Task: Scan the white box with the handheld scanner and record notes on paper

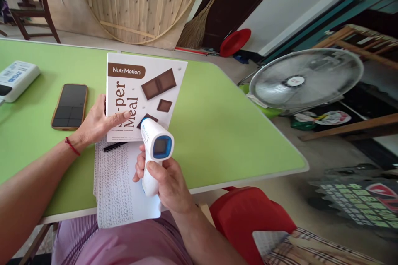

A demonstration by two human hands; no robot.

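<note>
My left hand (pixel 101 118) grips the left side of a white box (pixel 152 64) printed with brown chocolate pieces, its thumb across the front. The box stands upright over the green table. In my right hand (pixel 169 178) is a white infrared thermometer (pixel 151 178) with a blue-rimmed screen, its front end close to the lower part of the box; whether they touch I cannot tell. Beneath them lies a handwritten notebook (pixel 116 190), reaching past the table's near edge. A black pen (pixel 115 146) rests on it, partly hidden by the box.
A phone in a brown case (pixel 70 105) and a white device (pixel 18 78) lie on the left of the green table (pixel 217 132). Beyond its right edge stands a fan (pixel 306 76). A red chair (pixel 248 215) is at the near right, and a broom (pixel 197 27) leans behind.
</note>
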